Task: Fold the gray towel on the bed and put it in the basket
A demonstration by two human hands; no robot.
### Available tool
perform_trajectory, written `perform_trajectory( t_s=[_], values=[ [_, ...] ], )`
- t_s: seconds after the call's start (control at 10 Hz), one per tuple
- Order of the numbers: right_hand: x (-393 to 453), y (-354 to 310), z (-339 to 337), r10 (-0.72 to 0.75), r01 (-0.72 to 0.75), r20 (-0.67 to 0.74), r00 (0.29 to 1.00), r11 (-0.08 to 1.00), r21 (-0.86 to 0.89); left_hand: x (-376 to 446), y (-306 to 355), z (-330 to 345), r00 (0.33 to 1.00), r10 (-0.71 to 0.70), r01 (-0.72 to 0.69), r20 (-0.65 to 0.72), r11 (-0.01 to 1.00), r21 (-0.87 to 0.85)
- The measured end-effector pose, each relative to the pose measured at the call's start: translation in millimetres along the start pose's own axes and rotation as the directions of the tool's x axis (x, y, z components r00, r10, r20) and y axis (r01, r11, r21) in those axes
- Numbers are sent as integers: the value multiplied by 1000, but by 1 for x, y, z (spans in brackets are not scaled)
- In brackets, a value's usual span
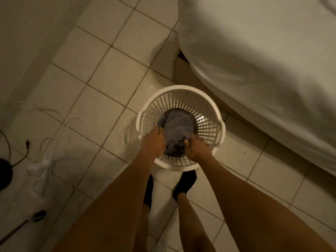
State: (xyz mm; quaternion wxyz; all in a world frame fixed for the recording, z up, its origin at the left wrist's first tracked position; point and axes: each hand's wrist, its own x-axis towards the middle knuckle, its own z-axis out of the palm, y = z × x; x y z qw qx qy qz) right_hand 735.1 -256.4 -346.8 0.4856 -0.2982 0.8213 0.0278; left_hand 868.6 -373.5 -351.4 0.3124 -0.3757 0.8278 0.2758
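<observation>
A round white plastic lattice-walled laundry basket [205, 104] stands on the pale square-tiled floor [112, 70], just beside the corner of the bed with its white sheet [263, 60]. The folded gray cloth towel [175, 124] lies down inside the basket, near its bottom; its near end is bunched and partly covered by both hands, so how neatly it is folded cannot be made out.

The left hand [153, 140] reaches into the basket at the towel's left edge, fingers extended forward and resting against the cloth and the basket wall; its fingertips blur into the towel, and no clear grip shows. The right hand [197, 147] is at the towel's near right corner, thumb and fingers curled over the bunched fabric, pinching it. Both bare forearms run down out of the bottom of the view.

Below the basket, two feet in black socks [185, 182] stand on the tiles, the left one mostly hidden behind the left forearm. At the far left, tangled white cables and a white power strip [47, 157] lie on the floor, blurred. A dark round object [4, 173] is cut off by the left edge and cannot be identified.
</observation>
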Motion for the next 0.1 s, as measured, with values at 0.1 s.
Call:
perform_trajectory(
  t_s=[0.1],
  values=[
    [-30, -8, -18, -10, 10, -35, 999, 1000, -19, -16, 3, -11, 999, 42, -42, -7, 998, 57]
  ],
)
